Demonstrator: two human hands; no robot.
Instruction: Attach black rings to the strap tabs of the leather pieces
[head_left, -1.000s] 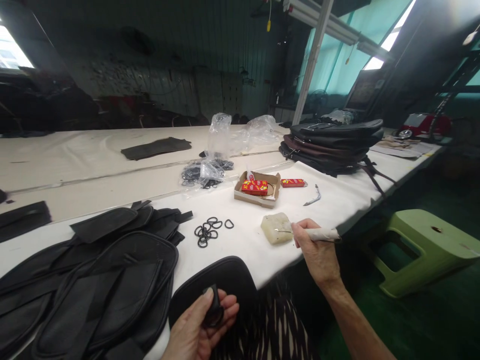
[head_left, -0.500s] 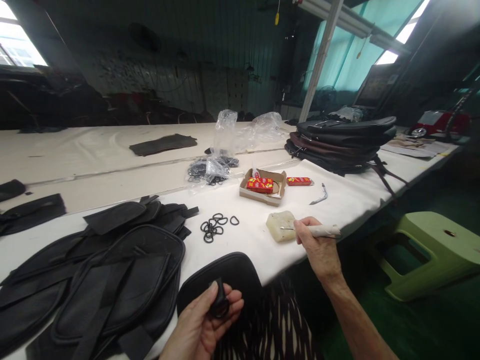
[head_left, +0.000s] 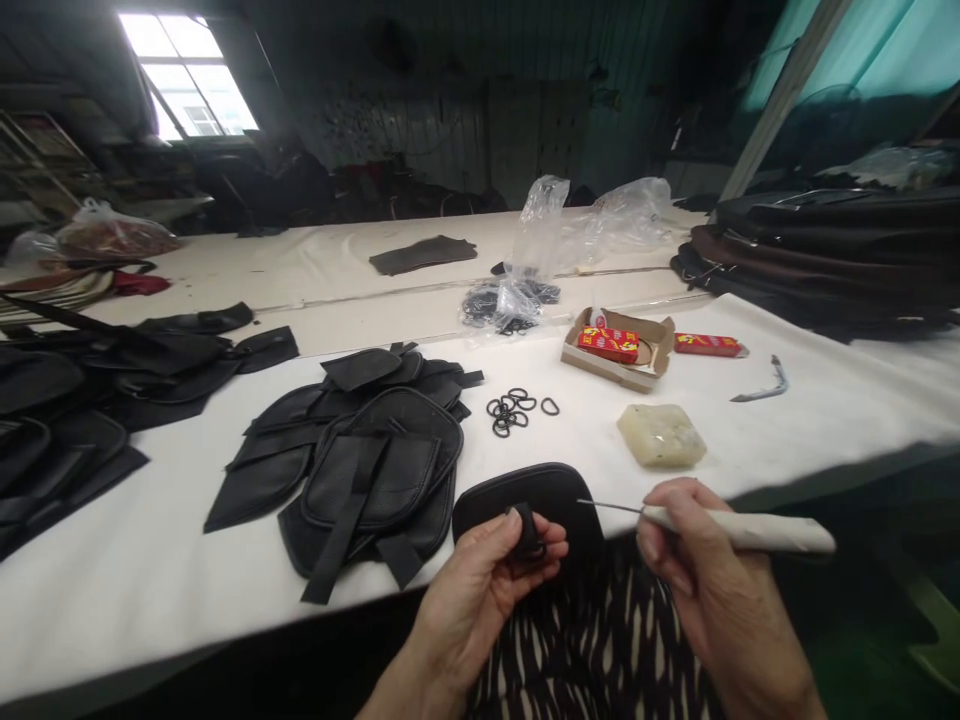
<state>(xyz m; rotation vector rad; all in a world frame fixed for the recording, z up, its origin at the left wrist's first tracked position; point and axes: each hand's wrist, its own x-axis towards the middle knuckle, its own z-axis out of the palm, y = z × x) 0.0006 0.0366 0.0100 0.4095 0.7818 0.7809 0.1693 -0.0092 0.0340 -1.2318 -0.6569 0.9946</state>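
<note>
Between thumb and fingers, my left hand (head_left: 491, 575) pinches a folded black strap (head_left: 527, 530) with what looks like a dark ring at its lower end. The strap is by a black padded panel (head_left: 480, 500) at the table's front edge. My right hand (head_left: 701, 560) grips an awl (head_left: 772, 530) by its pale wrapped handle, its thin metal tip pointing left toward the strap, apart from it. Beyond that hand rests a yellowish block of wax (head_left: 661, 436). Several black D-rings (head_left: 514, 410) lie loose on the white cloth behind the panel.
Stacked black panels with straps (head_left: 382, 460) lie to the left, more black pieces (head_left: 97, 380) farther left. A cardboard box (head_left: 619, 370) holds a red packet; another red packet (head_left: 709, 345) and a bent metal tool (head_left: 763, 385) sit right. Stacked dark bags (head_left: 825, 260) stand behind.
My right hand has drawn the awl away from the wax block and brought it near the strap in my left hand. The view has turned left.
</note>
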